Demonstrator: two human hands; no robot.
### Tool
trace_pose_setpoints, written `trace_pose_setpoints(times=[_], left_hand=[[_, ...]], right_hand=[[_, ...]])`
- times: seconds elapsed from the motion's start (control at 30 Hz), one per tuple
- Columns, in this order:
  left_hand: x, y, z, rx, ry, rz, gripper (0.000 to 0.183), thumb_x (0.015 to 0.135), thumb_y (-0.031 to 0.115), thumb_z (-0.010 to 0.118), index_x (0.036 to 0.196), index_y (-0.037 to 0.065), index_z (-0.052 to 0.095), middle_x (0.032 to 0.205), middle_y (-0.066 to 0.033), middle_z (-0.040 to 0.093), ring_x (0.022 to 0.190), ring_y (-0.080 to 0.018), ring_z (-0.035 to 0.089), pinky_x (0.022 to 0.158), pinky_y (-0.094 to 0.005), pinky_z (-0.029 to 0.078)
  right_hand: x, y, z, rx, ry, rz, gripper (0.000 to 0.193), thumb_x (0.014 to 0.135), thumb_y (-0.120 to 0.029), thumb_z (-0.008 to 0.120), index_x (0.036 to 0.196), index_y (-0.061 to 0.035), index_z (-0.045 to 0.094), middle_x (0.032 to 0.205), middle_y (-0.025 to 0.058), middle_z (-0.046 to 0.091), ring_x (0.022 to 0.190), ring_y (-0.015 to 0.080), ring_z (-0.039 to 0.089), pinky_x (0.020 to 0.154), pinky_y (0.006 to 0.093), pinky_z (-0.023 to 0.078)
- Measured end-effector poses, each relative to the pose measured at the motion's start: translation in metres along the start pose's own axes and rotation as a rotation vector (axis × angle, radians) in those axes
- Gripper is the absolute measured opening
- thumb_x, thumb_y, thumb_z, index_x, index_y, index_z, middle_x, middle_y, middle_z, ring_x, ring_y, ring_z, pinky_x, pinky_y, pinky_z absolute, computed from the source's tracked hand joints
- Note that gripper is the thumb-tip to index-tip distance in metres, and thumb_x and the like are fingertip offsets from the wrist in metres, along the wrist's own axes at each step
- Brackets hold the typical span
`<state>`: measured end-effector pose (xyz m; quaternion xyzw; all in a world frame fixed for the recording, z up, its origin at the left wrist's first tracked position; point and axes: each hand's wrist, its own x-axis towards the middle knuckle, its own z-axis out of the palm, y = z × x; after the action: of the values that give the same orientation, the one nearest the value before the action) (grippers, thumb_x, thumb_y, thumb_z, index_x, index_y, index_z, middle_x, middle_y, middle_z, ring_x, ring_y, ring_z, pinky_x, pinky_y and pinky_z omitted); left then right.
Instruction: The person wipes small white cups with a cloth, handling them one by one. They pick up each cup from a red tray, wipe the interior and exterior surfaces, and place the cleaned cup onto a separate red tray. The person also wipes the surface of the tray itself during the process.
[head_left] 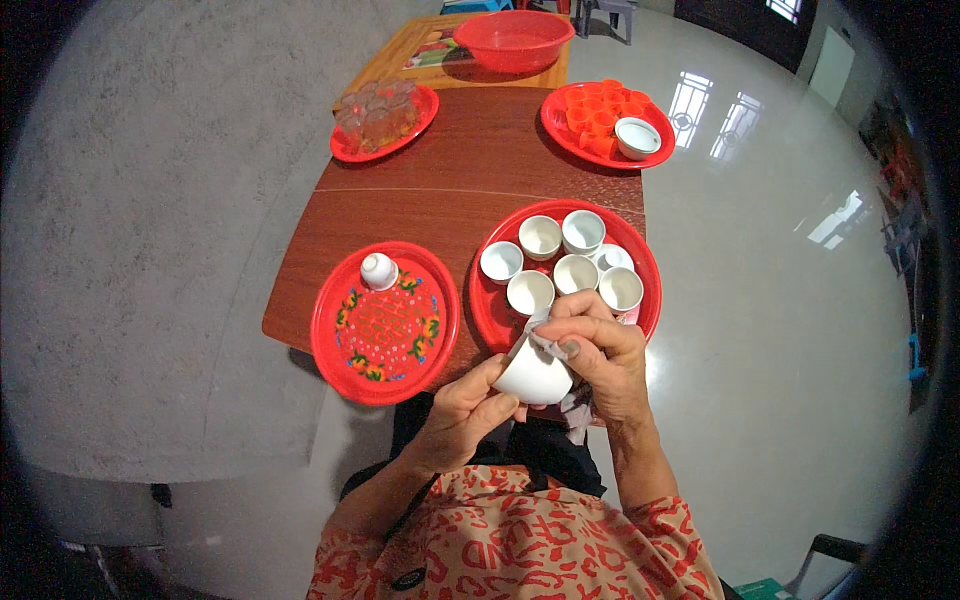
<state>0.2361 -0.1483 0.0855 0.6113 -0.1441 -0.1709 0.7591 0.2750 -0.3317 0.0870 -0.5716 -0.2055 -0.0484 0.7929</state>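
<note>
Several white cups (530,294) in a red tray (652,270), one (378,268) on a flowered tray (388,335). Left fingers (494,408) clamp a smooth white cup (534,379) near the bench (400,210); right fingers (592,326) pinch cloth (543,342) at its rim.

I look down and forward through one head-worn fisheye: bare left hand (458,424) and bare right hand (612,366) near at lower centre, reddish-brown wooden table (430,205) stretching away toward the top.

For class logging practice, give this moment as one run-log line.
left-hand grip: white rounded cup, tilted | right-hand grip: pale crumpled cloth at cup's rim | round red floral tray: small white cup
</note>
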Motion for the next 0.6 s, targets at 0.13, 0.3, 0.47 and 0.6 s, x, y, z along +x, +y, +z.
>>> trace_pose_setpoints(times=[0.13,0.3,0.47,0.6], left_hand=[[0.002,-0.001,0.000,-0.168,-0.042,-0.006,0.026,0.096,0.010,0.046,0.118,-0.003,0.051,0.095,-0.0053,0.058,0.082,-0.0084,0.050,0.078,-0.0238,0.043],[0.010,0.004,0.009,-0.400,0.041,0.057,0.024,0.097,0.011,0.044,0.117,-0.002,0.050,0.099,-0.0076,0.058,0.082,-0.0107,0.052,0.081,-0.0262,0.044],[0.012,0.002,0.009,-0.426,0.071,0.105,0.021,0.097,0.012,0.044,0.114,0.000,0.049,0.104,-0.0085,0.058,0.086,-0.0117,0.054,0.081,-0.0271,0.045],[0.015,0.000,0.016,-0.436,0.208,0.102,0.022,0.097,0.012,0.044,0.115,0.001,0.049,0.106,-0.0075,0.057,0.088,-0.0113,0.055,0.079,-0.0266,0.045]], right_hand=[[0.004,0.000,0.004,0.217,0.091,0.294,0.020,0.089,-0.011,0.060,0.101,0.0014,0.069,0.101,0.0060,0.056,0.090,0.0131,0.055,0.078,0.0251,0.046],[-0.005,0.004,0.006,-0.082,0.173,0.027,0.019,0.087,-0.006,0.061,0.104,-0.0009,0.068,0.100,0.0061,0.056,0.088,0.0132,0.055,0.076,0.0260,0.046],[-0.016,0.001,0.011,-0.534,0.232,-0.338,0.028,0.072,0.002,0.068,0.100,-0.0040,0.070,0.093,0.0071,0.055,0.080,0.0186,0.054,0.070,0.0282,0.045],[-0.020,0.005,0.019,-0.822,0.158,-0.617,0.037,0.060,-0.001,0.073,0.096,-0.0082,0.072,0.087,0.0057,0.055,0.069,0.0216,0.048,0.061,0.0328,0.040]])
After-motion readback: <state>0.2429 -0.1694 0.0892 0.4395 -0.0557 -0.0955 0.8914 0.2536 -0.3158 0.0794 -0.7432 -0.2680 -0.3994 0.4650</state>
